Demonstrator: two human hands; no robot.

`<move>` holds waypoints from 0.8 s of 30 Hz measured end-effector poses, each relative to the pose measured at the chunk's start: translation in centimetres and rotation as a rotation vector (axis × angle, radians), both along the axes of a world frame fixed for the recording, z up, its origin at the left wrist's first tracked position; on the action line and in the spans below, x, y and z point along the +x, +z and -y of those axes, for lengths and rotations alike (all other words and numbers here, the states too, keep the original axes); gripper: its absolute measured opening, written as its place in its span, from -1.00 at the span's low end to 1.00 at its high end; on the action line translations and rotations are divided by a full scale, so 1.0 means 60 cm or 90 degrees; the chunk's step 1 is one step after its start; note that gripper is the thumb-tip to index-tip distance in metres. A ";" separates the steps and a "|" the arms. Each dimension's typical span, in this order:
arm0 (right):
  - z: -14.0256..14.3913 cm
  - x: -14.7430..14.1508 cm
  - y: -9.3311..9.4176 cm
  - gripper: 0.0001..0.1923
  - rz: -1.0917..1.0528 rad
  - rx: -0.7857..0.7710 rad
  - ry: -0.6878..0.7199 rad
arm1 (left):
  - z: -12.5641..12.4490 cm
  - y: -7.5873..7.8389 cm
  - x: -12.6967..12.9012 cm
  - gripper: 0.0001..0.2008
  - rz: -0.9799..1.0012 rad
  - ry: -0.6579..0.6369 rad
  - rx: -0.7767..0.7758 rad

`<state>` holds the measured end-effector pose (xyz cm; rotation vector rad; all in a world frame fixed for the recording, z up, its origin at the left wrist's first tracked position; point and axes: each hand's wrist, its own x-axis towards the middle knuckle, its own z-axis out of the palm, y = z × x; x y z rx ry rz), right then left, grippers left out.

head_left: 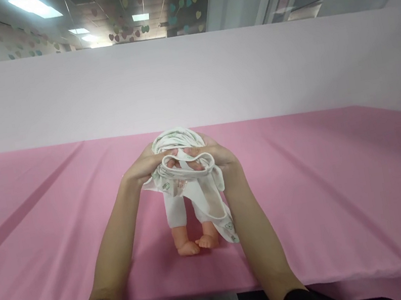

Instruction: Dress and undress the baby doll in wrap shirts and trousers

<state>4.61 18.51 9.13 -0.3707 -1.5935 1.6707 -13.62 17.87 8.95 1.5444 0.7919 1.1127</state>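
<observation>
Head view here: a doll (190, 223) lies on the pink table cover (326, 190) with its bare feet toward the camera, and a white printed garment (181, 161) is bunched up over its head and upper body. The left hand (145, 167) and right hand (219, 159) both have their fingers curled into the garment's stretched opening, gripping the cloth from either side (white leggings show below).
</observation>
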 end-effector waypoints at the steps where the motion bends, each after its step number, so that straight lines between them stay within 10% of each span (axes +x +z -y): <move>1: -0.006 -0.002 -0.003 -0.48 -0.002 -0.010 -0.006 | -0.003 -0.002 0.003 -0.62 0.003 0.003 -0.010; 11: -0.048 0.022 -0.013 -0.25 0.184 0.095 0.023 | -0.013 0.005 -0.015 -0.35 -0.039 -0.103 -0.002; 17: -0.041 0.010 -0.006 -0.64 0.033 0.099 0.013 | 0.009 0.023 -0.014 -0.56 -0.144 0.066 0.098; 24: -0.019 -0.020 0.001 -0.60 -0.042 0.015 -0.057 | 0.011 0.012 -0.004 -0.82 -0.046 0.189 0.073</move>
